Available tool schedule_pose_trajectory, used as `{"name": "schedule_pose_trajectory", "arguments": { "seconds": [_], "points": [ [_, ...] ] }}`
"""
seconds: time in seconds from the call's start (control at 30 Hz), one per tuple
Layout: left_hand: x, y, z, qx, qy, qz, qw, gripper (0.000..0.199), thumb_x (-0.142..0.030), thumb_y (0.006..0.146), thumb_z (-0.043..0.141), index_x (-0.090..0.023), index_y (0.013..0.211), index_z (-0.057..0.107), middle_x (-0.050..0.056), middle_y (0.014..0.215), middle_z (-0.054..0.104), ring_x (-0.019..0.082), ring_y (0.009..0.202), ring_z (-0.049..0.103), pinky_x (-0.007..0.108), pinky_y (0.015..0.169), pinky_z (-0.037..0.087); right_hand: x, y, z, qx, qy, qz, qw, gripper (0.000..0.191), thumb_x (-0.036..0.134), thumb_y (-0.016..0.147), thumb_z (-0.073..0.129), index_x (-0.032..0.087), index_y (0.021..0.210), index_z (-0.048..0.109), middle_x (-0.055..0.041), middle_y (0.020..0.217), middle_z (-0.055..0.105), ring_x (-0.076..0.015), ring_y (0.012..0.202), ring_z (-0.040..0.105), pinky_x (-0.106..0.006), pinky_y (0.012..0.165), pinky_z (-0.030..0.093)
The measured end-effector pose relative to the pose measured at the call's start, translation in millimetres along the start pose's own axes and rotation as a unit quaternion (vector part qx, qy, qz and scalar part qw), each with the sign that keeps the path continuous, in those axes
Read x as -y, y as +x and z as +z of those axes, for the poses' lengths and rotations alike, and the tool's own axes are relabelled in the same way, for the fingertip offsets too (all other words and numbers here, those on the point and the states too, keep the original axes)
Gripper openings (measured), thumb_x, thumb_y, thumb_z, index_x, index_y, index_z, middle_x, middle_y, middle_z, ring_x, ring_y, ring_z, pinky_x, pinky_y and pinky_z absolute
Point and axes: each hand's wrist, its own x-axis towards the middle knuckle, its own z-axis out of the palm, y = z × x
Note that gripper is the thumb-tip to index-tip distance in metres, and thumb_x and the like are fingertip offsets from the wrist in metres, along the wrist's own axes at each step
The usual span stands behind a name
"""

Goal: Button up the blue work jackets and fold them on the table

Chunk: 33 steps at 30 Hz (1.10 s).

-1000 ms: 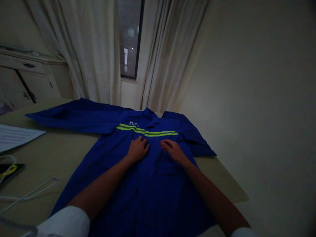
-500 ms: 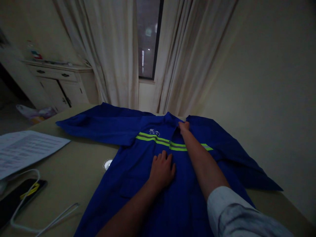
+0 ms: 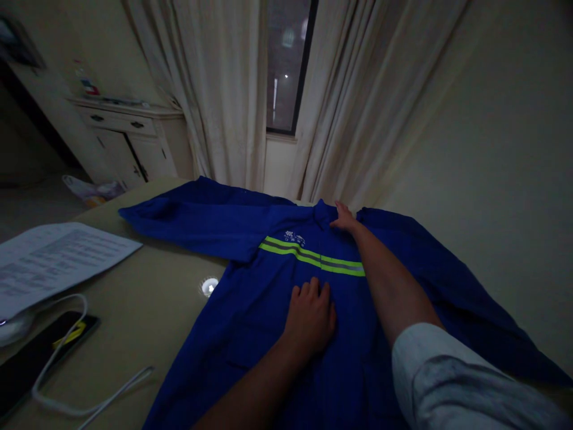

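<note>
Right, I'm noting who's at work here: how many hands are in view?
2: the left hand lies on the blue jacket's front, below the striped band; the right hand is by the collar.

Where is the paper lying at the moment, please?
In the head view, the paper lies on the table at the left, near the blue sleeve and just beyond the white cable.

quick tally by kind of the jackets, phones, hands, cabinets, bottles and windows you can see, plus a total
jacket: 1
phone: 1
hands: 2, the left hand and the right hand
cabinet: 1
bottle: 1
window: 1
total: 7
</note>
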Motion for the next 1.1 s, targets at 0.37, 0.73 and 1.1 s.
{"name": "schedule_pose_trajectory", "arguments": {
  "seconds": [0.37,0.73,1.1],
  "points": [
    [0,1,1.2,0.019,-0.028,-0.009,0.999,0.044,-0.038,0.101,0.046,-0.022,0.141,0.056,0.014,0.128,0.061,0.031,0.111,0.058,0.052,0.098,0.046,41,34,-14,0.118,-0.218,-0.041,0.968,0.133,0.034,0.046,0.103,0.034,0.162,0.037,-0.0172,0.168,0.032,-0.0473,0.153,0.028,-0.068,0.120,0.025],
    [0,2,-3.0,0.024,-0.023,-0.005,0.999,0.043,-0.039,0.103,0.044,-0.022,0.140,0.056,0.013,0.125,0.060,0.031,0.110,0.058,0.050,0.096,0.045,51,21,-34,0.111,-0.259,-0.122,0.952,0.031,0.027,0.081,0.079,0.021,0.111,0.072,-0.0126,0.118,0.072,-0.0341,0.117,0.060,-0.046,0.105,0.039],
    [0,3,-5.3,0.020,-0.003,0.005,1.000,0.036,-0.035,0.102,0.044,-0.021,0.132,0.061,0.014,0.125,0.060,0.031,0.109,0.059,0.048,0.094,0.044,98,-81,-43,0.199,-0.217,-0.345,0.891,0.023,0.028,0.076,0.084,0.024,0.095,0.072,-0.0078,0.101,0.072,-0.0310,0.110,0.059,-0.046,0.109,0.031]
  ]
}}
